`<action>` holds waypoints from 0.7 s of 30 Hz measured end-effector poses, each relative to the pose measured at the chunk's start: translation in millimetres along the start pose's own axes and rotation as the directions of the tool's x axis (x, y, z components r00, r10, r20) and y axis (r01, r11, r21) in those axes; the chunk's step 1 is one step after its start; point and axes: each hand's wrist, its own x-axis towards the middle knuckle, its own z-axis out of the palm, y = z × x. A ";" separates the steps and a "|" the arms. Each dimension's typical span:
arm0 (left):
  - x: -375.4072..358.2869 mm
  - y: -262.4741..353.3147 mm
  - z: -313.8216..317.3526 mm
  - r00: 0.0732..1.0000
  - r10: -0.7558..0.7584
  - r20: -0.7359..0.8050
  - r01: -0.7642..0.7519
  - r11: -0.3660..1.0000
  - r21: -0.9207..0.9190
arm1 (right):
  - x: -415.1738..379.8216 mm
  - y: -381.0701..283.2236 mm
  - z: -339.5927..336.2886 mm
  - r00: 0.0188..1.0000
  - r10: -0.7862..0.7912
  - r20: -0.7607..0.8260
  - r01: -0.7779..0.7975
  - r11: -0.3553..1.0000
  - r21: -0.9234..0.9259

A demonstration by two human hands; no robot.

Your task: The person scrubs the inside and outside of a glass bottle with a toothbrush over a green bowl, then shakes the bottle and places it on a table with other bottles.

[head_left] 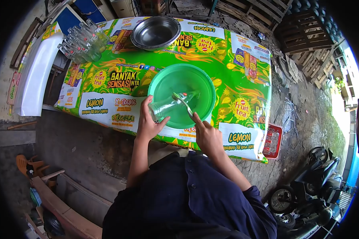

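A green basin [209,103] stands at the table's front edge, with water in it. My left hand [150,123] is wrapped round the base of a clear glass bottle [163,110], which lies tilted over the basin's left part. My right hand [208,137] grips the handle of a brush [186,104]. The brush head is over the basin, against or very near the bottle; whether they touch I cannot tell.
Several glass bottles [83,43] stand at the table's back left. A metal bowl [155,32] sits at the back. A red crate [272,141] is beyond the right edge of the patterned tablecloth [223,75]. Motorcycles [307,191] are at the lower right.
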 end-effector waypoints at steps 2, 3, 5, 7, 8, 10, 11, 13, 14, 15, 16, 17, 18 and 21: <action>-3.3 -11.1 -0.1 0.991 -0.113 0.072 0.114 0.993 -0.017 | 11.9 16.9 3.7 0.992 0.122 -0.028 -0.123 0.992 -0.040; -3.4 -11.9 -1.3 0.979 -0.169 0.111 0.173 0.985 -0.023 | 18.7 24.2 4.7 0.989 0.142 -0.049 -0.143 0.990 -0.016; -3.2 -12.2 -3.6 0.980 -0.148 0.135 0.154 0.987 -0.033 | 19.9 29.2 5.9 0.991 0.132 -0.032 -0.133 0.991 -0.033; -2.3 -11.0 -6.1 0.986 -0.091 0.136 0.093 0.996 -0.006 | 13.6 6.0 -9.0 0.997 0.072 -0.004 -0.072 0.997 0.001; -1.9 -11.1 -6.2 0.991 -0.042 0.129 0.039 0.999 0.024 | 6.0 -4.0 -10.9 1.000 0.023 -0.006 -0.023 0.999 0.023; 0.0 -6.4 -6.1 0.994 0.006 0.109 -0.010 0.999 0.033 | 3.0 -3.6 -5.6 0.999 0.040 0.004 -0.040 0.999 -0.016; 0.4 -2.8 -6.3 0.995 0.003 0.096 -0.004 1.000 0.013 | 5.3 2.4 -3.6 0.998 0.065 -0.008 -0.066 0.997 -0.031; -0.3 -1.3 -6.4 0.995 -0.034 0.096 0.037 0.999 -0.025 | 12.5 23.2 5.9 0.990 0.129 -0.062 -0.132 0.990 -0.045; -0.5 -3.6 -6.0 0.992 -0.067 0.106 0.071 0.997 -0.042 | 15.7 33.7 9.7 0.988 0.144 -0.061 -0.148 0.988 -0.055; -0.2 -4.8 -6.2 0.988 -0.099 0.115 0.106 0.993 -0.058 | 16.7 30.3 6.7 0.989 0.140 -0.052 -0.143 0.988 -0.054; -0.2 -5.2 -6.6 0.992 -0.056 0.117 0.062 0.997 -0.050 | 17.7 25.2 3.9 0.990 0.135 -0.042 -0.137 0.989 -0.052; 0.4 -5.5 -7.9 0.993 -0.012 0.120 0.017 0.999 -0.041 | 14.6 15.7 1.2 0.995 0.089 -0.037 -0.090 0.995 -0.034; 1.3 -5.6 -8.4 0.992 0.033 0.124 -0.029 0.999 -0.033 | 9.1 3.3 -2.3 0.999 0.042 -0.033 -0.043 0.999 -0.016; -2.4 -6.3 -4.8 0.987 0.110 0.118 -0.116 0.992 0.043 | -0.5 -10.2 -4.5 1.000 -0.002 0.006 0.002 1.000 0.005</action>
